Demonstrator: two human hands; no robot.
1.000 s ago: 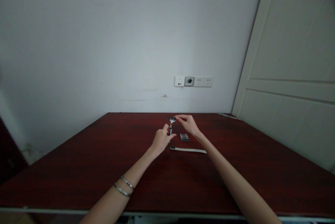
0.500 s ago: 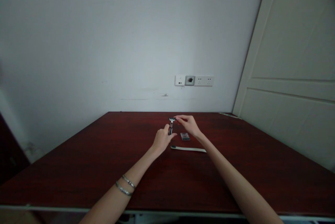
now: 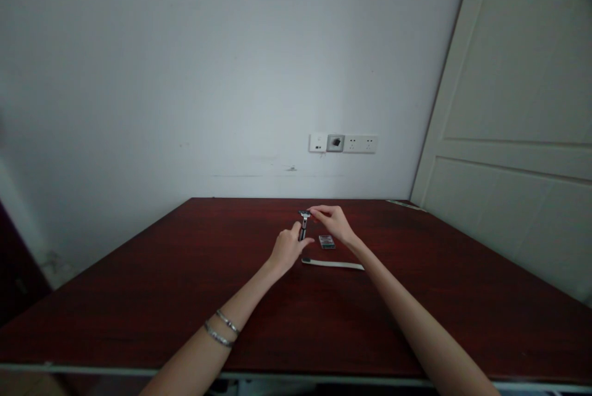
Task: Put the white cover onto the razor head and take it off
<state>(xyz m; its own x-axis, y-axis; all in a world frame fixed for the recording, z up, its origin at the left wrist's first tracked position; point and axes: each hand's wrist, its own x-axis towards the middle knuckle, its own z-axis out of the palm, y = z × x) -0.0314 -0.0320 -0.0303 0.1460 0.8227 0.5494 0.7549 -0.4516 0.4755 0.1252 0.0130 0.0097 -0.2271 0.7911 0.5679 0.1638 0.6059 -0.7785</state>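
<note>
A razor [image 3: 304,223] with a dark handle and a silvery neck stands roughly upright, head at the top, above the table. My left hand [image 3: 285,248] is closed around its handle, thumb to the right. The fingertips of my right hand [image 3: 335,221] pinch the right end of the razor's head. Just below that hand a small clear case [image 3: 327,242] lies on the table; its contents are too small to make out. Nearer to me lies a pale flat strip [image 3: 335,264] with a dark left end, its right end meeting my right forearm in view.
The dark red wooden table [image 3: 185,297] reaches back to a pale wall [image 3: 231,75] with sockets [image 3: 361,144]. On the right stands a white panelled door [image 3: 513,87]. A thin light strip [image 3: 407,205] lies at the table's back right corner.
Both hands and the razor have shifted down very slightly. The grip of each hand is the same, and the case and strip lie where they were.
</note>
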